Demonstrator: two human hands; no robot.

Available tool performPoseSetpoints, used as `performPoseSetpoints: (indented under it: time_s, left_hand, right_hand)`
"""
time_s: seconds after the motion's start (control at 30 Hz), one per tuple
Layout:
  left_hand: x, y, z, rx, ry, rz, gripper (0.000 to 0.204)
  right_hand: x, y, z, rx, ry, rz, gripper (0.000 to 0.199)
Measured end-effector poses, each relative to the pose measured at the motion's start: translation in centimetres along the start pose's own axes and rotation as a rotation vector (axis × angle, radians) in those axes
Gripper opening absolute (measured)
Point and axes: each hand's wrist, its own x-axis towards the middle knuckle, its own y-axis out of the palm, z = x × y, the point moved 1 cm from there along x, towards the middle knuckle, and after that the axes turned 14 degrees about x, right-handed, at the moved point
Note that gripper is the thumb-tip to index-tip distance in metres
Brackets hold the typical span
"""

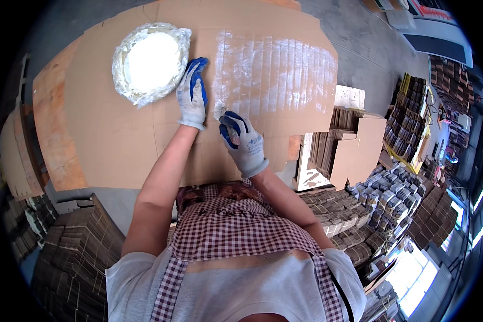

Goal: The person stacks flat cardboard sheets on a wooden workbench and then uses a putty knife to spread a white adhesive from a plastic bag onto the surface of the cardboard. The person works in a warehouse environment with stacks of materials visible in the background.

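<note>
A large brown cardboard sheet (118, 129) lies in front of me, with wet white streaks (273, 75) in rows over its right part. My left hand (192, 91), in a white and blue glove, rests on the sheet with its fingers stretched out, just right of a round basin (124, 86) wrapped in crumpled clear plastic. Bright white paste (154, 60) fills the basin. My right hand (244, 140), gloved alike, is closed around the handle of a brush (220, 109). Its white-coated head is at the left border of the streaks.
Under the cardboard, a wooden board (59, 118) shows at the left. Cut cardboard pieces (354, 145) stand to the right, near tied bundles (333, 212) on the floor. More stacked cardboard (75, 263) is at the lower left. A car (437, 37) shows at the upper right.
</note>
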Motion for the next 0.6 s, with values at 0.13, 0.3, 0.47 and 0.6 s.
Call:
performPoseSetpoints:
  time_s: [0.13,0.3,0.47,0.6]
  left_hand:
    - [0.0,-0.2,-0.1,-0.043,-0.022,-0.006,0.049]
    - [0.1,-0.4,-0.3,-0.001,0.016,-0.009,0.049]
    - [0.2,-0.3,-0.5,-0.008,0.005,-0.041,0.044]
    - [0.2,-0.5,-0.6,-0.006,0.002,-0.040,0.044]
  right_hand:
    - [0.1,0.0,0.7,-0.022,-0.109,0.004,0.039]
    - [1.2,-0.2,0.3,-0.040,-0.058,0.031,0.040]
    - [2.0,-0.6,0.4,0.040,-0.033,0.031,0.040]
    - [3.0,-0.6,0.7,0.036,-0.039,0.009,0.036]
